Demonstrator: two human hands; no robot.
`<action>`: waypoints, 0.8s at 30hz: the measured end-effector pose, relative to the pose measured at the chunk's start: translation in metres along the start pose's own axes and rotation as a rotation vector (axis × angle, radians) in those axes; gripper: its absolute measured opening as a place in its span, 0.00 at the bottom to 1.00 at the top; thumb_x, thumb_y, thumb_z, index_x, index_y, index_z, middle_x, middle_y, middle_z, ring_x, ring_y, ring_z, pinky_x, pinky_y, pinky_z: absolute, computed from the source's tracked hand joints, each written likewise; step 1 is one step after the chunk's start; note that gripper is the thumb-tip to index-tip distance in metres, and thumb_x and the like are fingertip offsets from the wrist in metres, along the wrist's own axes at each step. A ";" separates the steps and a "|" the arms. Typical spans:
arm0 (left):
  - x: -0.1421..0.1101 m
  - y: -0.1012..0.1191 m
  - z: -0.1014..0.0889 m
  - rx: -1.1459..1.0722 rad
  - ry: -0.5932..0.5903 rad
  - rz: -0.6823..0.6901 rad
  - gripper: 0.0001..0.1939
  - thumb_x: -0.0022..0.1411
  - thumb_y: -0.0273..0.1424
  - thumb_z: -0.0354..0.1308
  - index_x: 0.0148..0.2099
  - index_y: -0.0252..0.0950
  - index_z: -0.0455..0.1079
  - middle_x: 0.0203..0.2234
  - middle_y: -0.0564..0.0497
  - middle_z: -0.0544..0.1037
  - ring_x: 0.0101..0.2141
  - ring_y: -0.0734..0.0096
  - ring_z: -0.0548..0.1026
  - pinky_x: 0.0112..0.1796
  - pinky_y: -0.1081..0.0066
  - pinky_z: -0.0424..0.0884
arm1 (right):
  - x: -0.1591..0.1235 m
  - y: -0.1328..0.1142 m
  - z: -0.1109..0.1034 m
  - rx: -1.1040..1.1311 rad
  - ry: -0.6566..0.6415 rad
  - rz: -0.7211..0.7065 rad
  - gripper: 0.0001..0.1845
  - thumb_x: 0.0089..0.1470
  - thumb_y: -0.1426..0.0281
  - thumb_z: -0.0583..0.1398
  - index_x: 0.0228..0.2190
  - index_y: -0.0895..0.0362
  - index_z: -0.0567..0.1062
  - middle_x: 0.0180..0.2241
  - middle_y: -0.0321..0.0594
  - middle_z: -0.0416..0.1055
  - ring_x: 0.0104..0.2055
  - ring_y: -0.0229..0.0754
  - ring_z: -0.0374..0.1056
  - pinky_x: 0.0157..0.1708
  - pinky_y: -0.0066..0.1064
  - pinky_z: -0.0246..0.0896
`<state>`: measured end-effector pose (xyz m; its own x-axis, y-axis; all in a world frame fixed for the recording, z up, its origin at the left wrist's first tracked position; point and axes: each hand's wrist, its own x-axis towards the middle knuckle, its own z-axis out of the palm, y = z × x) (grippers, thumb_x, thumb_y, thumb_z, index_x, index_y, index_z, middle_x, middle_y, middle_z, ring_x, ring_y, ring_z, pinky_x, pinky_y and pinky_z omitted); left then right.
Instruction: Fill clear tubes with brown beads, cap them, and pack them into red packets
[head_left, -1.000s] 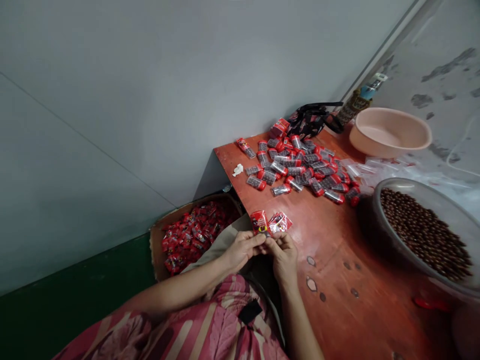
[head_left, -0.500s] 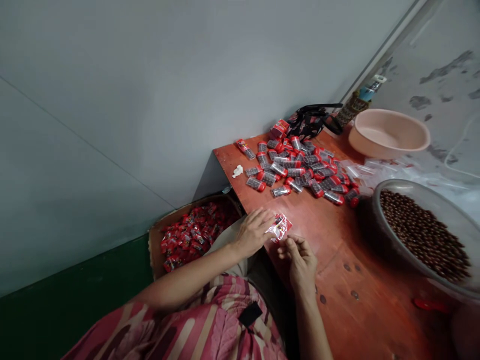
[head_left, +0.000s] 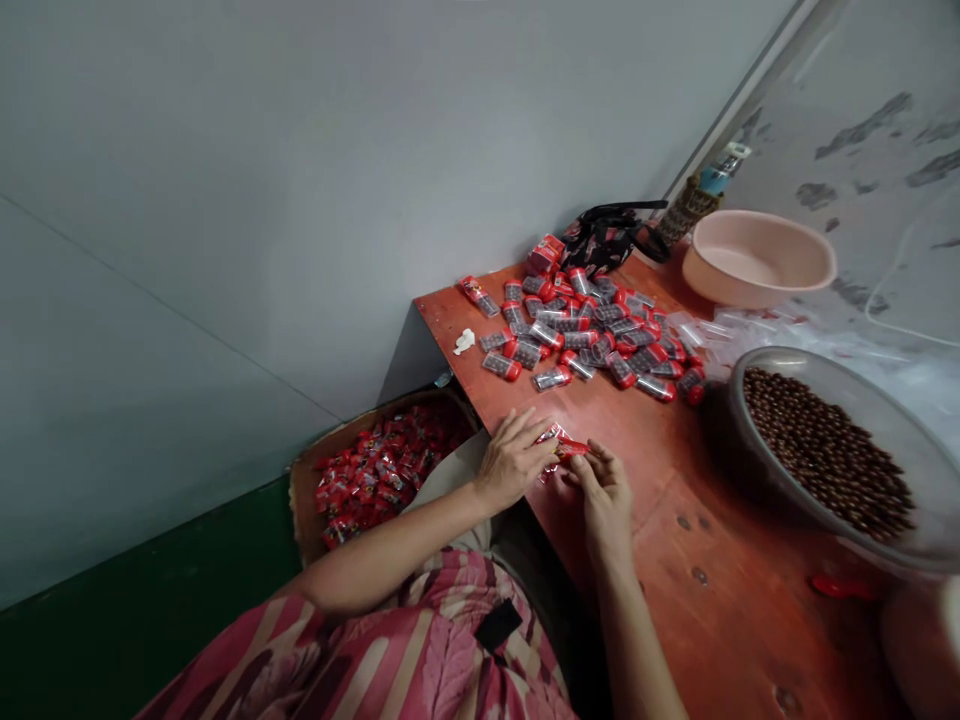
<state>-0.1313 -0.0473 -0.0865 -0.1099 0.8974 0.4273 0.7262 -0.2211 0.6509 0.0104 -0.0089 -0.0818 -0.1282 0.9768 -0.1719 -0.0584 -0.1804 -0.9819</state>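
A small shiny red-and-clear plastic packet (head_left: 564, 448) is between my hands at the table's near edge. My left hand (head_left: 514, 460) grips its left end, fingers laid over it and the thumb hidden beneath or behind. At the packet's right end, my right hand (head_left: 602, 490) pinches the red part between thumb and fingers. Just beyond my hands lie many small clear tubes with red caps (head_left: 551, 378), filled with dark round pieces.
A carton (head_left: 307, 505) of red packets stands low on my left. To the right, a large tub (head_left: 750, 400) holds brown beads, beside clear plastic pieces (head_left: 862, 345). Farther back are a pink basin (head_left: 694, 275), a dark patterned bag (head_left: 600, 240) and a bottle (head_left: 718, 178).
My right hand has moved up onto the packet's right end and now pinches it. The packet has turned and looks narrower. The view has shifted slightly.
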 end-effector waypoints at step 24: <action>-0.003 -0.014 -0.036 -1.382 0.274 -1.126 0.12 0.42 0.31 0.67 0.25 0.28 0.69 0.20 0.49 0.74 0.20 0.76 0.72 0.22 0.75 0.72 | 0.121 -0.045 0.077 -1.082 -0.031 -0.104 0.21 0.39 0.55 0.60 0.29 0.61 0.75 0.28 0.53 0.74 0.36 0.56 0.69 0.32 0.39 0.59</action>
<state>-0.1654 -0.0610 -0.0741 -0.3000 0.7759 -0.5549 -0.7833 0.1317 0.6076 -0.0788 0.1087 -0.0526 -0.1983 0.9754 -0.0967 0.8310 0.1150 -0.5442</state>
